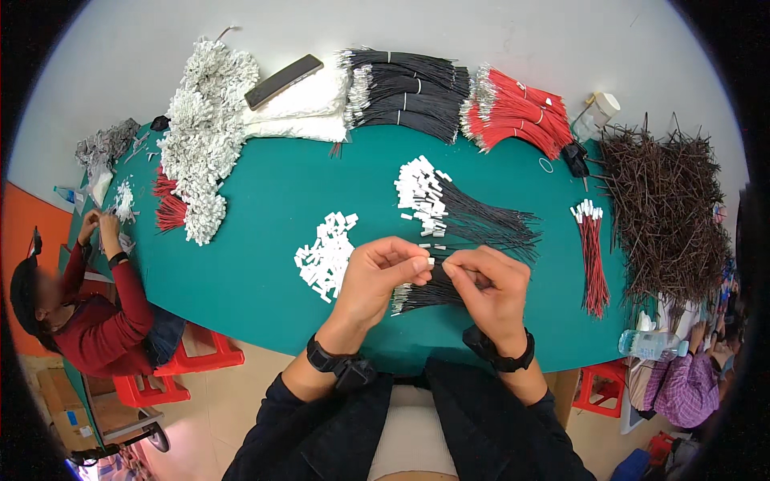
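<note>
My left hand [370,282] pinches a small white connector housing [431,262] between thumb and fingertips. Close beside it, my right hand [491,287] is closed in a pinch on a thin black wire [439,271], mostly hidden by the fingers. Whether the wire's end sits inside the housing cannot be made out. A bundle of bare-ended black wires [425,299] lies beneath my hands. Just beyond, black wires [489,215] spread out with white housings [419,191] on their left ends. Loose white housings [324,258] form a pile to the left of my left hand.
Red wires with white ends [592,256] lie at right, near a tall heap of dark brown strands [666,208]. Black bundles [409,88], red bundles [517,112] and a white heap [204,128] line the green table's [257,272] back. A co-worker [96,321] sits left.
</note>
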A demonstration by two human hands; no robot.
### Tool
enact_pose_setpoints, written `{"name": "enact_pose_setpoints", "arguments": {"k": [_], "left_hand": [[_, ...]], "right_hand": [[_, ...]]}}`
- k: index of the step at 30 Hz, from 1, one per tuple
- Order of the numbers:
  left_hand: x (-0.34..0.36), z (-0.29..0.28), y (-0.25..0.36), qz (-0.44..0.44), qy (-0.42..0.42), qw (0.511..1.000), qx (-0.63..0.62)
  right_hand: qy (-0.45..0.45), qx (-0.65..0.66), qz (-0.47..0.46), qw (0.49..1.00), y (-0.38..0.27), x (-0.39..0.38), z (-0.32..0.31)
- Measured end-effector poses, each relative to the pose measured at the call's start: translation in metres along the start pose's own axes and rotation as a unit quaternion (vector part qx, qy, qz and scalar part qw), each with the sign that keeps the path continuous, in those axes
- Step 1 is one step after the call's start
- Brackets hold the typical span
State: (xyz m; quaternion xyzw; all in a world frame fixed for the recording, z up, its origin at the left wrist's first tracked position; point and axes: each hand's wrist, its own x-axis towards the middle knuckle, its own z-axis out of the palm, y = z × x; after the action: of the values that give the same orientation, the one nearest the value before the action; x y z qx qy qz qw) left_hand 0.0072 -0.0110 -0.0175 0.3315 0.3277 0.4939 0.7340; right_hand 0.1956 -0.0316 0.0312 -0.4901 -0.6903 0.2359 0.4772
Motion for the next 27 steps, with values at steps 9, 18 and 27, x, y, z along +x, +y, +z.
{"name": "enact_pose_setpoints", "arguments": {"k": [9,18,27], "left_hand": [[0.001,-0.008,0.008,0.003,-0.012,0.999,0.043],[0.026,-0.038,0.036,0.213,0.024,0.693,0.689],[-0.001,-0.061,0.009,0.154,-0.023,0.631,0.760]], "right_hand": [[-0.082,-0.072,-0.056,0.992,0.005,0.006,-0.006],[-0.060,-0.305,-0.151,0.939,0.056,0.035,-0.004],[-0.237,-0.167,-0.018,0.957,0.051,-0.007,0.012]]}}
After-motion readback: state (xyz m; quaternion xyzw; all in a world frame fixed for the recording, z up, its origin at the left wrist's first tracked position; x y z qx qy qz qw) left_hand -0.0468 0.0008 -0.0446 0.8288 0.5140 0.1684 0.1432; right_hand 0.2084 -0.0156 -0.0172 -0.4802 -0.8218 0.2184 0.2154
